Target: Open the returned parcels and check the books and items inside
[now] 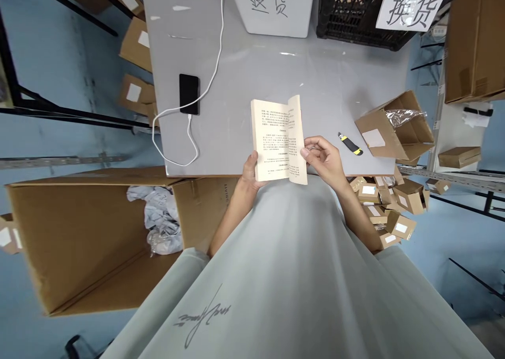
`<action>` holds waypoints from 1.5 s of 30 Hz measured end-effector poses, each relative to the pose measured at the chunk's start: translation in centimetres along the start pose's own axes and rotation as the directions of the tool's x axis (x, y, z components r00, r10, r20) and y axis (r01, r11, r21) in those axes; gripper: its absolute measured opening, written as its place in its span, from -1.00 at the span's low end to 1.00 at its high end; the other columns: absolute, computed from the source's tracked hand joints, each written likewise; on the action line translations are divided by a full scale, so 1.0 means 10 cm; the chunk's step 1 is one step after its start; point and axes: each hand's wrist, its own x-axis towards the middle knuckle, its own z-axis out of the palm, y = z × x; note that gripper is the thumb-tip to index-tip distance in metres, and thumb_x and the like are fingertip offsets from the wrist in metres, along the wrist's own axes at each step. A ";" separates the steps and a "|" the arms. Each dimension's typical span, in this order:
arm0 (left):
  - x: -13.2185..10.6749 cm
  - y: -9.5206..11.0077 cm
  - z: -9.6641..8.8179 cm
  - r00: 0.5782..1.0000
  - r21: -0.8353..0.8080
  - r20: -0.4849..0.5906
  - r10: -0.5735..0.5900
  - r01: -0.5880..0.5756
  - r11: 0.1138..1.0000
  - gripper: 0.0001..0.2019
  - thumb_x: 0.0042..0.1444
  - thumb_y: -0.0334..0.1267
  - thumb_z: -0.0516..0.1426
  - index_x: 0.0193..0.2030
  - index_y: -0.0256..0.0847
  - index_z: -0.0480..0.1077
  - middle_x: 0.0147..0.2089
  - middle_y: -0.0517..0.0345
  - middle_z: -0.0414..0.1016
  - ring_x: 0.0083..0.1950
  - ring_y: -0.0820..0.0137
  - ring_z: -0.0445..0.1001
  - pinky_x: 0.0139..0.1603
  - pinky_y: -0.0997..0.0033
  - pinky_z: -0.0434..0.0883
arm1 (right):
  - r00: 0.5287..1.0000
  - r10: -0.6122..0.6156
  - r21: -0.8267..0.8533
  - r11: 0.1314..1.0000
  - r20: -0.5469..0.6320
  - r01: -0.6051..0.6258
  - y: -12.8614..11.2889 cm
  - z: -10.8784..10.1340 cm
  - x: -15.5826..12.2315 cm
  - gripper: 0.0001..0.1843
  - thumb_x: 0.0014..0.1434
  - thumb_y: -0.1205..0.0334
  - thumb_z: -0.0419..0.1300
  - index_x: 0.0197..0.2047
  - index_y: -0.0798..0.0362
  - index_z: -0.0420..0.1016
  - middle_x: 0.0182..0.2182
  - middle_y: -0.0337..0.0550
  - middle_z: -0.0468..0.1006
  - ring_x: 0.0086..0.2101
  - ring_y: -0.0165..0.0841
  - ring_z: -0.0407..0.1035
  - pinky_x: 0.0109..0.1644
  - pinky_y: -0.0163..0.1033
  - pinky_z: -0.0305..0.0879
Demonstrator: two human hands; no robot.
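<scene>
An open book with printed, cream-coloured pages is held up at the table's near edge, in front of my body. My left hand grips its lower left edge, thumb on the page and the other fingers hidden behind. On the other side, my right hand pinches the edge of a partly turned leaf between thumb and fingers. A yellow and black box cutter lies on the table just right of my right hand. Farther right, an opened cardboard box with clear plastic inside rests at the table's corner.
On the grey table a black phone lies at left with a white cable. A white bin and a black crate stand at the back. A large carton sits lower left; small boxes pile lower right.
</scene>
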 end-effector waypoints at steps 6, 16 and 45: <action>0.05 0.01 -0.02 0.999 0.023 0.037 -0.025 0.024 0.999 0.16 0.00 0.75 0.26 0.54 -0.02 0.47 0.47 -0.12 0.64 0.70 -0.40 0.28 0.61 -0.45 0.40 | 1.000 -0.001 -0.013 1.000 0.028 0.001 0.01 0.09 0.01 -0.29 0.22 -0.56 0.45 0.06 -0.12 0.61 -0.19 -0.19 0.62 -0.27 -0.30 0.55 -0.22 -0.19 0.58; 0.09 0.06 0.09 1.000 0.001 0.006 -0.026 0.026 1.000 0.19 0.01 0.71 0.23 0.59 -0.06 0.39 0.44 -0.11 0.66 0.64 -0.44 0.37 0.57 -0.49 0.43 | 0.972 -0.086 -0.249 0.968 -0.219 0.029 0.17 0.04 0.08 -0.42 0.29 -0.33 0.51 0.16 -0.14 0.63 -0.08 -0.16 0.62 -0.18 -0.29 0.51 -0.14 -0.21 0.57; 0.23 0.07 0.04 0.958 0.321 -0.282 -0.047 0.140 0.937 -0.27 0.12 0.31 0.48 0.19 -0.24 0.60 0.00 -0.10 0.79 0.02 -0.03 0.77 0.00 0.09 0.72 | 0.989 0.000 0.014 1.000 -0.146 0.002 0.66 -0.35 0.17 -0.26 0.22 -0.47 0.50 0.18 -0.10 0.56 0.00 -0.10 0.74 -0.21 -0.26 0.60 -0.08 -0.13 0.64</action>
